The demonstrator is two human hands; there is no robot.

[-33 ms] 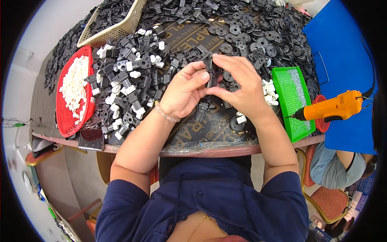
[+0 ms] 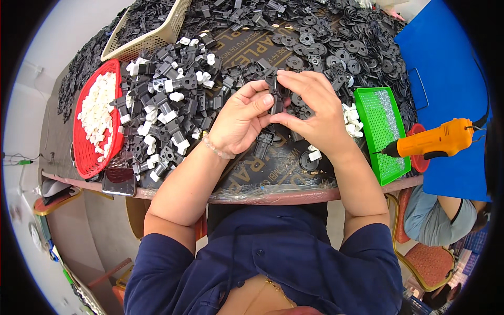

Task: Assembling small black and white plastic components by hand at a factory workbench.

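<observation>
Dark sheeting with gold lettering covers the surface [image 2: 58, 147], which spans the upper half of the head view, its reddish front edge curving across the middle. Near the centre of the frame, a small black part [image 2: 275, 103] is held upright between the two hands. At its left, the left hand [image 2: 239, 119] has its grip closed on it, the thumb pressed against its side; at its right, the right hand [image 2: 315, 111] curves in a C-shaped grip around it, fingertips at the upper end and thumb at the lower. Left of centre lies a heap of black parts with white pieces [image 2: 165, 113]; at the far left, a red basket [image 2: 83, 152] holds more white pieces, with a dark phone [image 2: 119, 182] just below. A cream crate [image 2: 157, 43] of black parts sits at the upper left, black discs [image 2: 341, 55] spread across the upper right. Toward the right edge, an orange power screwdriver [image 2: 438, 139] points its tip over a green tray [image 2: 370, 113] of tiny silvery bits, before a blue panel [image 2: 446, 63].
</observation>
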